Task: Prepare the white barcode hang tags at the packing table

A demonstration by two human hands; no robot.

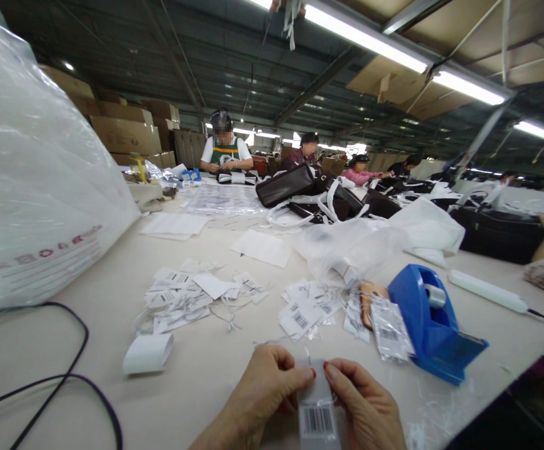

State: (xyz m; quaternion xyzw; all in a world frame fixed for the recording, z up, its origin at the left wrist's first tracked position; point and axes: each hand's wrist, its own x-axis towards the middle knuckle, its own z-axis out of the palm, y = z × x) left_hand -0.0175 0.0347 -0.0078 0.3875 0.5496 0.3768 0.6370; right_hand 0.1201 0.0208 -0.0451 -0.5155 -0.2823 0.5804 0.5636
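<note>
Bottom centre of frame: left hand point(257, 394) and right hand point(363, 406) pinch top edge of barcode tag point(317, 417) between thumbs and fingers. Right of hands: blue tape dispenser point(428, 325) on table point(89, 331). Centre: scattered loose barcode tags point(300, 315). Lower left: black cable point(72, 375), curled white paper point(147, 353). Left edge: large clear plastic bag point(28, 187). Upper centre: dark handbags point(300, 187), seated co-workers behind.
</note>
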